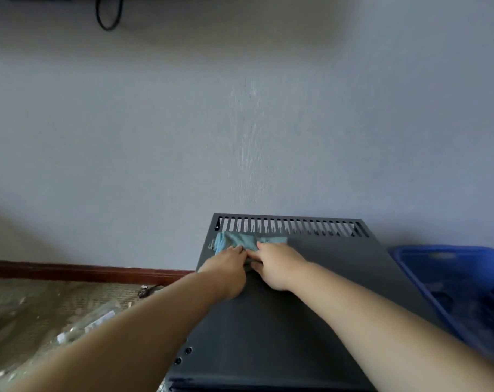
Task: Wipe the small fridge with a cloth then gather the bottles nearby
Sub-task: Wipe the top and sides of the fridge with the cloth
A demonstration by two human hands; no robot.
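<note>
Mid-wipe: left hand and right hand grip the cloth on the fridge top; floor bottles not yet gathered

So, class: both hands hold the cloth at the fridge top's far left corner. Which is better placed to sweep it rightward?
Right, probably. The right hand holds the cloth on the side nearer the uncovered fridge top; the left hand, at the left edge, would need to cross over.
</note>
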